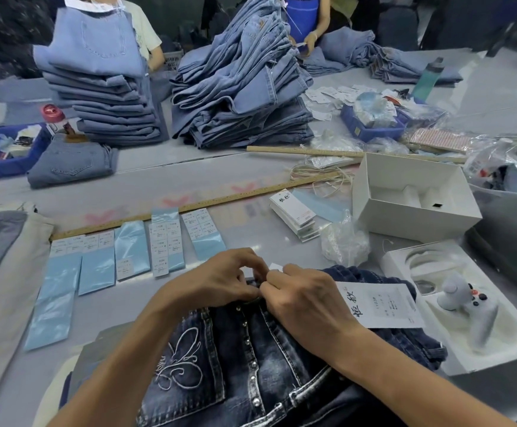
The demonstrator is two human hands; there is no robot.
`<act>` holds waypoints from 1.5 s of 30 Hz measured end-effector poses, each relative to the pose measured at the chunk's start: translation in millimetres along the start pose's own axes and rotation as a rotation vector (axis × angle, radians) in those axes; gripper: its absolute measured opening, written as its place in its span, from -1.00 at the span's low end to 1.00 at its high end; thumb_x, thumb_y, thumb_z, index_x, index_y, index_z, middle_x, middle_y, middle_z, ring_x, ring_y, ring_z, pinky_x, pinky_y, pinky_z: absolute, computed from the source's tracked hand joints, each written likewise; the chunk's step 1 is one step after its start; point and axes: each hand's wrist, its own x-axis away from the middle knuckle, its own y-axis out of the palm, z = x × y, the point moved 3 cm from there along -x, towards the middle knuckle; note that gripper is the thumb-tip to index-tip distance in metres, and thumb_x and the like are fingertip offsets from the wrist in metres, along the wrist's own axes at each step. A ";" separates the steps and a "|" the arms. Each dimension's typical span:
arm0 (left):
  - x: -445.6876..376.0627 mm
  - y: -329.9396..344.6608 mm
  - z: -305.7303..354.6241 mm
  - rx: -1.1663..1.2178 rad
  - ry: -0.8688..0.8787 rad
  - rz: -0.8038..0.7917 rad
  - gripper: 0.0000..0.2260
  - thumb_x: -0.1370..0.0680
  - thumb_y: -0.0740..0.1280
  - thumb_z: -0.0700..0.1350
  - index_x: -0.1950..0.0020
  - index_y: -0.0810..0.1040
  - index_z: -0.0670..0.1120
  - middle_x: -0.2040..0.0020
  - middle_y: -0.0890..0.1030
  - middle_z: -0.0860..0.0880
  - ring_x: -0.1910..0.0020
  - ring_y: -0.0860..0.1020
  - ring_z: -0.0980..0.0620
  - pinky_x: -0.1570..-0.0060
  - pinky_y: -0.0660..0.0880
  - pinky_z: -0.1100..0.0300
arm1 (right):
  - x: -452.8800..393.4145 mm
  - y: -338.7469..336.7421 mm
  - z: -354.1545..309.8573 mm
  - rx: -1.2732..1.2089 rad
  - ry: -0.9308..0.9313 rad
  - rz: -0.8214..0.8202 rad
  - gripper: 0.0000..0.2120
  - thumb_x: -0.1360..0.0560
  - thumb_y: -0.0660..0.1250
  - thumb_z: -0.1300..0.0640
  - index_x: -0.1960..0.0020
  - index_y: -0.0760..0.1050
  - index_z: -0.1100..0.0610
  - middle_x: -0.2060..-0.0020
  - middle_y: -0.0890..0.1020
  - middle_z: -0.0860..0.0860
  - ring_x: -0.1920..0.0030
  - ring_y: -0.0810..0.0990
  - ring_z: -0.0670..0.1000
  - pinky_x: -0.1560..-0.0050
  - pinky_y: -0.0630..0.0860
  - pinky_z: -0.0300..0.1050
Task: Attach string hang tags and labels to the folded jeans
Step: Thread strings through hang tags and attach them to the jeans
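Pinching at the waistband of the dark embroidered denim jeans [220,349] before me, my left hand [220,277] and right hand [303,298] could drop the string; the white paper hang tag [380,303] would slide off.

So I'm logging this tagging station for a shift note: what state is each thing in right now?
Dark jeans: lying flat, waistband under both hands.
Left hand: fingers curled, pinching at the waistband.
Right hand: pinching at the same spot.
Hang tag: lying face up on the jeans.
White box: open.
Sticker sheets: laid out in a row, partly used.
Spare tags: stacked.
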 end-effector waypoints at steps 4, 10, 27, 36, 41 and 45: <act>-4.0 -4.1 2.2 -0.018 0.035 -0.040 -0.87 -0.51 0.46 -0.29 0.02 0.67 -0.07 0.02 0.60 0.02 0.34 0.50 0.29 0.29 0.39 0.41 | 0.1 -4.0 4.0 -0.035 0.074 -0.059 -0.80 -0.40 0.52 0.26 0.24 0.53 0.06 0.36 0.53 -0.03 0.40 0.46 0.01 0.44 0.25 -0.12; 5.7 -4.0 -13.0 0.230 0.042 0.107 -0.92 -0.52 0.50 -0.24 0.07 0.65 -0.09 0.16 0.65 -0.15 0.31 0.56 0.14 0.25 0.45 0.19 | 17.7 -27.2 0.3 -0.177 0.178 -0.003 -0.88 -0.58 0.33 0.09 0.02 0.62 0.09 0.08 0.58 -0.03 0.10 0.51 -0.02 0.13 0.55 -0.13; 51.8 -21.3 -2.5 1.118 0.382 0.528 -0.75 -0.38 0.60 -0.06 0.15 0.56 -0.07 0.19 0.67 -0.17 0.33 0.52 0.03 0.36 0.42 0.27 | 35.3 -18.7 26.4 -0.558 0.455 0.021 -0.76 -0.60 0.34 0.01 -0.24 0.61 -0.02 -0.06 0.58 -0.23 -0.03 0.54 -0.23 -0.10 0.54 -0.29; 53.2 -19.0 16.8 0.824 0.335 0.672 -0.81 -0.37 0.61 -0.06 0.08 0.73 -0.07 0.28 0.65 -0.06 0.41 0.44 0.07 0.43 0.39 0.29 | 22.1 -16.4 27.6 -0.669 0.502 0.079 -0.94 -0.55 0.45 0.13 0.04 0.62 -0.01 0.18 0.60 -0.20 0.16 0.59 -0.18 0.20 0.43 -0.50; 52.6 -19.2 30.0 0.526 0.380 0.659 -0.84 -0.48 0.50 -0.22 0.00 0.75 -0.01 0.19 0.68 0.02 0.30 0.53 0.19 0.28 0.44 0.41 | 21.4 -39.1 26.7 -0.815 0.446 0.228 -0.91 -0.53 0.47 0.16 0.02 0.61 0.01 0.17 0.64 -0.18 0.13 0.65 -0.06 0.12 0.57 -0.24; 49.5 -10.8 37.5 0.417 0.383 0.614 -0.80 -0.48 0.45 -0.19 -0.03 0.74 0.05 0.11 0.71 -0.01 0.18 0.63 0.02 0.22 0.52 0.32 | 18.1 -55.6 31.3 -0.965 0.467 0.309 -0.96 -0.54 0.43 0.10 0.01 0.63 0.03 0.13 0.69 -0.13 0.07 0.68 -0.04 0.06 0.60 -0.25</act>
